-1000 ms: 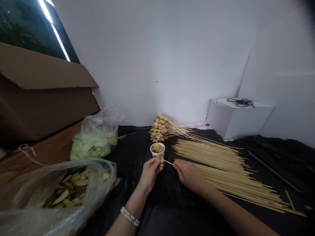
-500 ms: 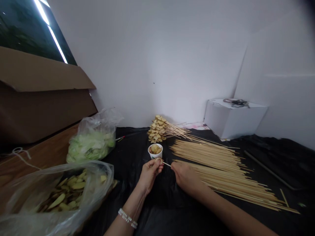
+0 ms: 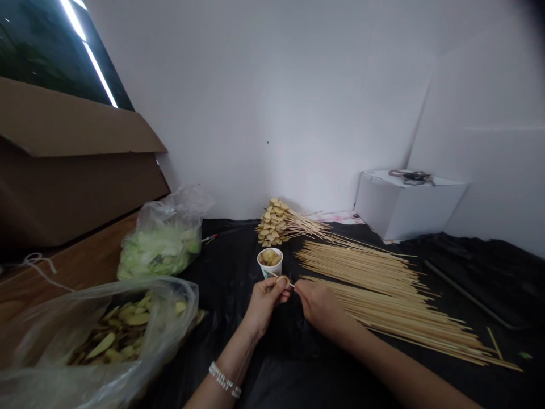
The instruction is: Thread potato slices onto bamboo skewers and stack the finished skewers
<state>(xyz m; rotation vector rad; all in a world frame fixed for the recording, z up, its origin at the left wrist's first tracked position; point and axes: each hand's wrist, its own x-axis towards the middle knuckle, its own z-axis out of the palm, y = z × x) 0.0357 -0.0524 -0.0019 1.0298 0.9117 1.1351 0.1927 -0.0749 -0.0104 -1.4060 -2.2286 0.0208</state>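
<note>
As the black sheet spreads out under everything, take it big to small. Far off to the left of the left hand sits the cardboard box. Closer on that side, slumped open, is the clear bag of pale slices. Over to the right of the right hand, the loose skewers lie fanned out in a wide heap, their near ends running right up to that hand. Beyond the left hand and to its left is the bag of green leaves. Well beyond the right hand is the white box. Straight ahead of both hands is the stack of loaded skewers, and just in front of the fingertips stands the paper cup, full of slices.

Now the hands themselves: close together, almost touching! The left one is pinching a round slice between thumb and fingertips, right at the near edge of the cup. The right one is closed in a pinch on a single skewer. Its long axis runs across from the right fingers, leftward and a touch away, through the slice, with a short tip showing on the cup side. The rest of the shaft is hidden under the right hand. The slice sits between the two hands, the left nearer.
</note>
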